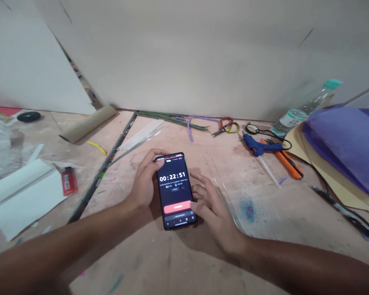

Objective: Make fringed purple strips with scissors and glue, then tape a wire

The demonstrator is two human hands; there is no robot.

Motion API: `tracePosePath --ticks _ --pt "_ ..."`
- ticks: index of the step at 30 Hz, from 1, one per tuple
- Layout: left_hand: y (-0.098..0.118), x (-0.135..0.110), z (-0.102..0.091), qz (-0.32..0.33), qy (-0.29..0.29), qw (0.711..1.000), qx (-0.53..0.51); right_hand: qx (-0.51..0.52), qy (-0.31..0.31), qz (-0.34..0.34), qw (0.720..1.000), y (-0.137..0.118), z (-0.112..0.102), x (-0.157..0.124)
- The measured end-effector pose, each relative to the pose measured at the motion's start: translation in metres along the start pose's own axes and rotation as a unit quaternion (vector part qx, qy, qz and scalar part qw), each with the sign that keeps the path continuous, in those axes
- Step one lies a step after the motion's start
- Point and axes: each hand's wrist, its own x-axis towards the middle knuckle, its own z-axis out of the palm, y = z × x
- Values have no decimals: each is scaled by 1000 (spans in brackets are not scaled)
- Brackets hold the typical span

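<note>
A dark smartphone [176,192] is in the middle of the view, its lit screen showing a timer at 00:22:51 and a red button low down. My left hand [146,178] grips the phone at its upper left edge, thumb over the top corner. Beside the lower right edge is my right hand [213,207], fingers apart and bent, with the thumb touching the screen at the right end of the red button. Just right of that hand, thin clear sticks [226,192] lie on the wooden surface [160,262].
Green stems [172,119], scissors [223,127], a blue glue gun [260,145], an orange cutter [289,164] and a water bottle [307,106] lie at the back and right. Leftward are a cardboard tube [89,124], a red lighter [69,181] and white paper [27,192].
</note>
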Motion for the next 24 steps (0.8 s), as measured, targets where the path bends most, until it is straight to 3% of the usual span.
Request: tracePosePath --ticks 4,24 --pt "-4 5 -4 24 25 999 -3 -20 -6 9 1000 5 -3 -1" --pt "-3 -9 5 27 28 998 -57 -62 -54 -26 996 9 -4 -1"
